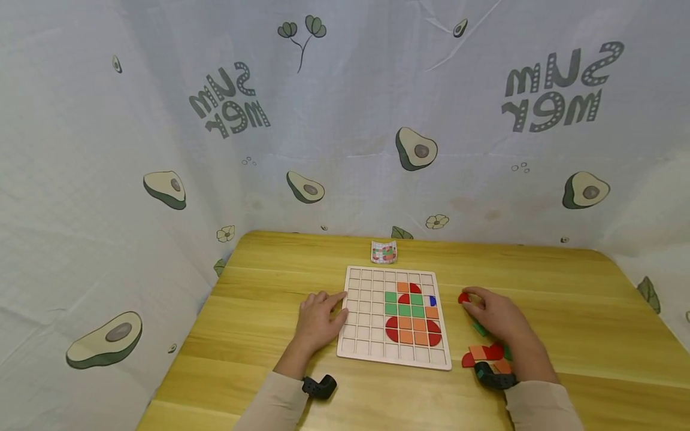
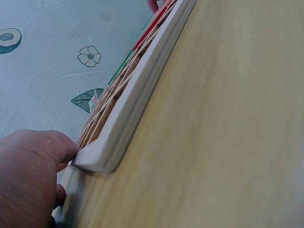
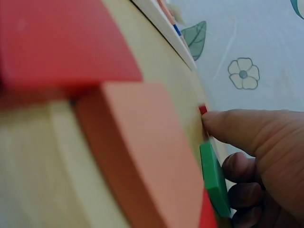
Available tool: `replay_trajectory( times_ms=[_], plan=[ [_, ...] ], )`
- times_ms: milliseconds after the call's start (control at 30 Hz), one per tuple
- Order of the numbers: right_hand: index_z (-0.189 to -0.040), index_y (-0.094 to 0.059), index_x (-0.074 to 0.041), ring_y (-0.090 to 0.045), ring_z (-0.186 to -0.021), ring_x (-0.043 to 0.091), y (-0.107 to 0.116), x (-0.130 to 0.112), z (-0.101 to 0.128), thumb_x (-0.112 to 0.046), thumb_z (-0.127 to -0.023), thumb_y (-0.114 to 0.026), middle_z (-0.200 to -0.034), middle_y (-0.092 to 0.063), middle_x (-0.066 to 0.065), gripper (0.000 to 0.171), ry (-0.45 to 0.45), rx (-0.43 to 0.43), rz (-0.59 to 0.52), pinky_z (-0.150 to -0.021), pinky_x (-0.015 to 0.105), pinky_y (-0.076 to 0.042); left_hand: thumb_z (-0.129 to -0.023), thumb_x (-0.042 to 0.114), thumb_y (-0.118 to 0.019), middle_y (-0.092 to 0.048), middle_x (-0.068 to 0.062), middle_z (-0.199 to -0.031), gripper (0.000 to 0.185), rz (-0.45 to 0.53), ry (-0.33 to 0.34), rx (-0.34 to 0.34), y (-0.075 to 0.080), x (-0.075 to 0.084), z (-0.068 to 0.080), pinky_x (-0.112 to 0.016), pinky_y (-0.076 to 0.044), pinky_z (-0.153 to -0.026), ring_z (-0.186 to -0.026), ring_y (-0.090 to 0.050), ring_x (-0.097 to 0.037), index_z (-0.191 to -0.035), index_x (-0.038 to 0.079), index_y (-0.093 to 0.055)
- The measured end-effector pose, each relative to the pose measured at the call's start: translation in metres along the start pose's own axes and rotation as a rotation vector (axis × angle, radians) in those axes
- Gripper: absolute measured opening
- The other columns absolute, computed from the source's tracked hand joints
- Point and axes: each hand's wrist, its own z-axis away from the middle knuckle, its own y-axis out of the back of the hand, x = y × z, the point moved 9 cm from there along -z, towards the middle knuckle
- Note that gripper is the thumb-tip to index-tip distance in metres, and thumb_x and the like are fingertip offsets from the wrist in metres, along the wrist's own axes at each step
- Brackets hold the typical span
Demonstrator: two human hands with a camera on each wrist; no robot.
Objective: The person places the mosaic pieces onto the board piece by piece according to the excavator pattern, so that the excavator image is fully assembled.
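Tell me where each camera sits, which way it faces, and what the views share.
Head: high, facing forward and down at the table; both sleeves, left hand at the grid board, right hand pinching a small red piece.
Left wrist: low on the table, looking along the board's left edge; left hand touching it.
Right wrist: low, past loose orange and red pieces; right hand visible.
Shared: all three show the board.

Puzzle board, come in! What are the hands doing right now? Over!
Left hand flat, touching the puzzle board at its left edge. Right hand pinching a red piece on the table, right of the board. Loose pieces lie by the right wrist.
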Motion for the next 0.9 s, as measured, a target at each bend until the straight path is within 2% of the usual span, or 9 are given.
replay_trajectory(
  times_ms=[333, 700, 900],
  plan=[
    [-0.127, -0.058, 0.000, -0.046, -0.067, 0.020, -0.007, -0.019, -0.003, -0.028, -0.099, -0.065, -0.076, -0.050, 0.006, 0.040, 0.067, 0.036, -0.016, -0.061, 0.032, -0.036, -0.096, 0.037, -0.063, -0.057, 0.004, -0.086, 0.040, 0.001, -0.004, 0.010, -0.001, -0.002, 0.002, -0.030, -0.029, -0.075, -0.078, -0.039, -0.012, -0.133, 0.024, -0.070],
    [-0.126, -0.061, -0.007, -0.047, -0.066, 0.018, -0.015, -0.089, -0.004, -0.028, -0.098, -0.067, -0.074, -0.051, 0.004, 0.035, 0.177, -0.015, -0.075, -0.060, 0.030, -0.038, -0.096, 0.038, -0.064, -0.057, 0.005, -0.086, 0.040, -0.010, -0.010, 0.018, -0.001, -0.004, 0.001, -0.029, -0.029, -0.074, -0.078, -0.040, -0.012, -0.133, 0.025, -0.070],
    [-0.123, -0.064, -0.008, -0.047, -0.061, 0.016, -0.029, -0.127, -0.019, -0.026, -0.098, -0.068, -0.070, -0.052, 0.002, 0.031, 0.282, -0.049, -0.053, -0.058, 0.029, -0.039, -0.096, 0.037, -0.063, -0.058, 0.004, -0.086, 0.040, -0.006, -0.012, 0.013, -0.001, -0.001, 0.000, -0.030, -0.030, -0.075, -0.079, -0.040, -0.012, -0.134, 0.024, -0.070]
  ],
)
